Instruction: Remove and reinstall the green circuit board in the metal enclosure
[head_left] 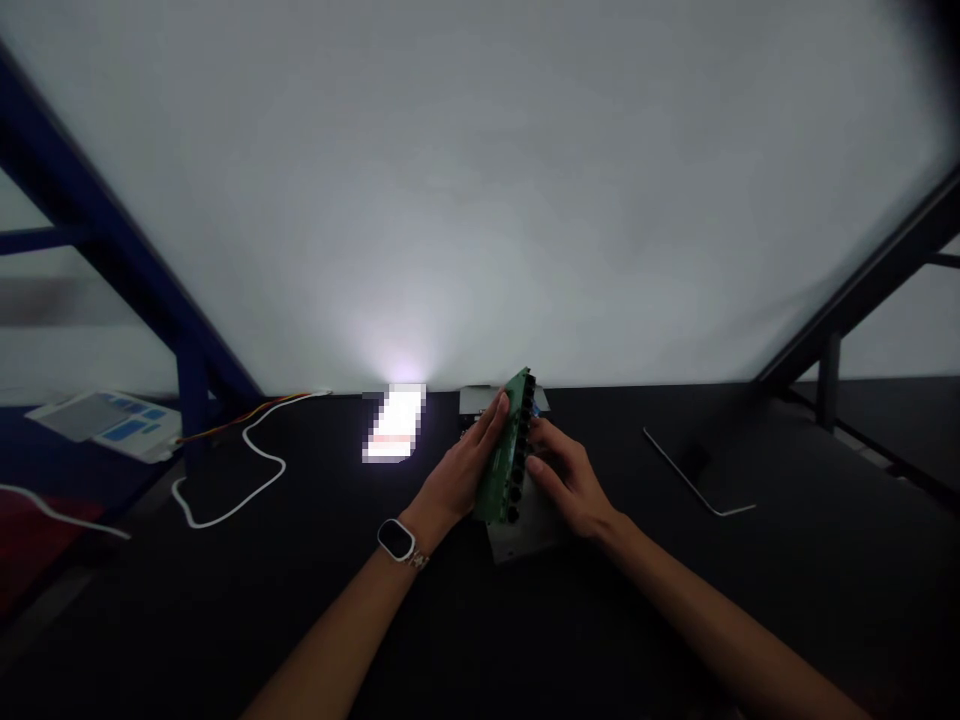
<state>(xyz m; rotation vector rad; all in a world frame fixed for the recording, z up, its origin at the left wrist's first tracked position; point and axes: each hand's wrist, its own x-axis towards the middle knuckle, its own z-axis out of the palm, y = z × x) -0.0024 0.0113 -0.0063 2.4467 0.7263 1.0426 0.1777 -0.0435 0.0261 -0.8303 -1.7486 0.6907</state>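
Nearest us: bare left forearm (345,610) and bare right forearm (697,600), entering from 7 and 5 o'clock over the matte black tabletop (450,650). Just below frame centre, at 6 o'clock, we have a long green circuit board (493,485) with a row of round black parts (517,472) along its right edge, tilted up above a flat grey plate (525,538). Left hand (459,470), board's 8 o'clock: fingers together, flat on the green face; thumb hidden, so we can't tell if it clamps. Right hand (576,482), 4 o'clock: thumb and forefinger slightly apart at the black row; we can't tell if they pinch. Best handling, we judge: brace with the left hand, steady tilt, light right fingertips, no flexing. Thin L-shaped metal rod (701,493): well apart, board's 3 o'clock.
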